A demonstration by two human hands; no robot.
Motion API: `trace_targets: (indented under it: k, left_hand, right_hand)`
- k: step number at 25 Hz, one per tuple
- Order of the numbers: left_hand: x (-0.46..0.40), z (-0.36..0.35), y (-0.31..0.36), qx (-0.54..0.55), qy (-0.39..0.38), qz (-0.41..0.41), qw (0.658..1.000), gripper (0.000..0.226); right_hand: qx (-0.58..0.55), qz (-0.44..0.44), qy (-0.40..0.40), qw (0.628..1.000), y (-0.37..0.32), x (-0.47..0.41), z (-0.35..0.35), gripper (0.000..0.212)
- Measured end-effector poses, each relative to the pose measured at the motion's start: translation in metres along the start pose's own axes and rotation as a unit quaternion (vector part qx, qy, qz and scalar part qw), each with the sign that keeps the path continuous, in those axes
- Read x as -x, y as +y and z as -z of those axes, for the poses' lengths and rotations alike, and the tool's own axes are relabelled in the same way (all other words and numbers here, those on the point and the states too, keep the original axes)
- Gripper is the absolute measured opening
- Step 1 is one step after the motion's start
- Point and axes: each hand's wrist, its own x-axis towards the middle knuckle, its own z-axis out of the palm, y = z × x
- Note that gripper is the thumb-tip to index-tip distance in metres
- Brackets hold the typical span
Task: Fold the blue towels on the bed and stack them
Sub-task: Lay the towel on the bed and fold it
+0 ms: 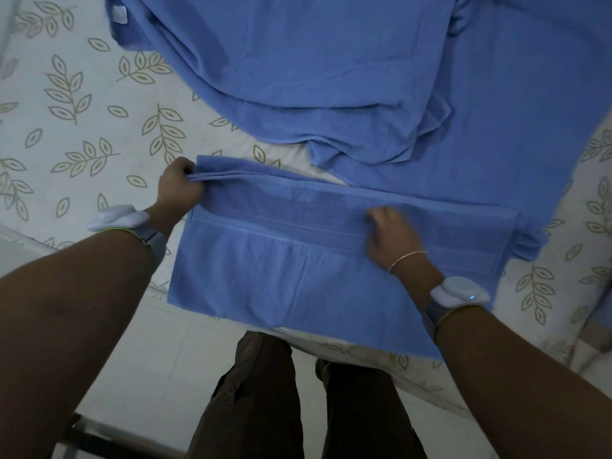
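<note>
— Two hands were logged on the nearest item. Entry one, please?

— Folded blue towel (298, 260), lying flat at the near edge of the bed (66, 127), its near hem hanging slightly past the mattress edge. Several layers showed at the far left corner.

— Hands on it?

— Left hand (178, 185): fingers curled, pinching the stacked layers at that far left corner. Right hand (390, 236): fingers bent, knuckles up, resting on the woven band near the middle; whether it gripped cloth or only pressed, I could not tell.

— Handling notes?

— Judged soft and limp, light, not slippery, nothing fragile. It would sag wherever unsupported, so corners and hemmed edges were the sensible holds, all layers pinched together so none slipped out of line. A flat palm at the fold line would serve as anchor.

— Entry two, farther back?

— Loose blue towels (331, 77), unfolded and rumpled, heaped across the far side of the bed, just beyond the folded one and touching it at its right end. A white label (119, 13) showed at the far left corner.

— Stack begun?

— None seen.
</note>
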Motion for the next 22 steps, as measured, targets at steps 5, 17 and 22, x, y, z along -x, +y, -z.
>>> trace_targets:
  k: [5, 17, 22]
  left_hand:
    - [0.008, -0.009, -0.041, 0.135, -0.058, 0.132, 0.98, 0.066]
    - [0.126, 0.031, -0.119, 0.176, -0.247, 0.018, 0.953, 0.056]
    - [0.158, 0.022, -0.063, 0.149, -0.235, -0.131, 0.952, 0.083]
  right_hand:
    - [-0.07, 0.109, -0.148, 0.98, -0.09, 0.017, -0.05, 0.052]
    - [-0.251, -0.08, -0.236, 0.935, -0.195, 0.017, -0.065, 0.035]
    - [-0.437, -0.195, -0.095, 0.873, -0.252, -0.001, -0.016, 0.087]
